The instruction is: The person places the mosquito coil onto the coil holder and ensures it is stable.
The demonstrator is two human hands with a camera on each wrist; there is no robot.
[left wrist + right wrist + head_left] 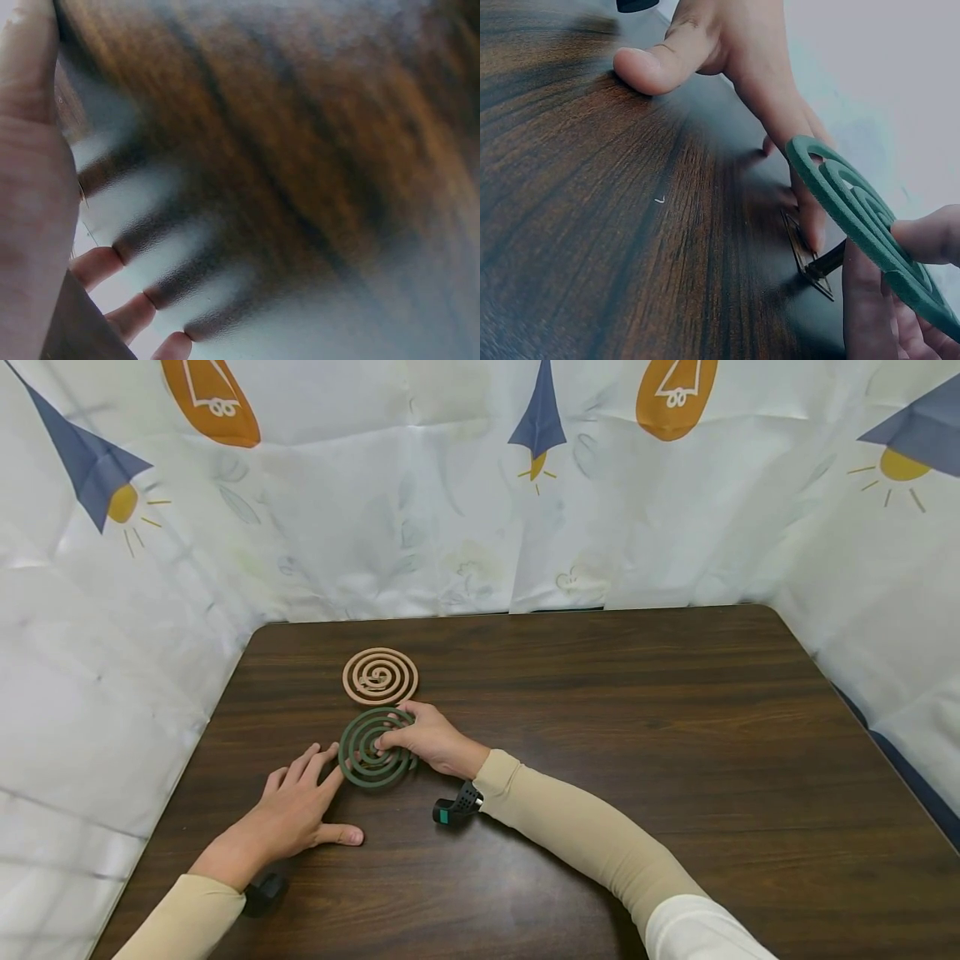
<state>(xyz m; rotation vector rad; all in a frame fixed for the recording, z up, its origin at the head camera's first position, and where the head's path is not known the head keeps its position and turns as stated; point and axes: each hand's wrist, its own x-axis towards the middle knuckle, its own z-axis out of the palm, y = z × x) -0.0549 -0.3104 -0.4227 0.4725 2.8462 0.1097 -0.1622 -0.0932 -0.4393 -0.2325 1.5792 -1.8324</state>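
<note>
A green mosquito coil [375,783] is in my right hand [438,742], which pinches it between thumb and fingers. In the right wrist view the coil is tilted and raised above the table. Below it lies a small thin metal stand [799,251] with a dark upright strip. My left hand [292,814] rests on the table left of the coil, fingers spread and straight. Its index fingertip [815,236] presses at the stand. Just behind the green coil, a tan mosquito coil [380,700] lies on the table.
The dark wood table [637,735] extends far to the right of both hands. A patterned white curtain [337,527] hangs along its back and sides. A tiny pale fleck [659,200] lies on the tabletop.
</note>
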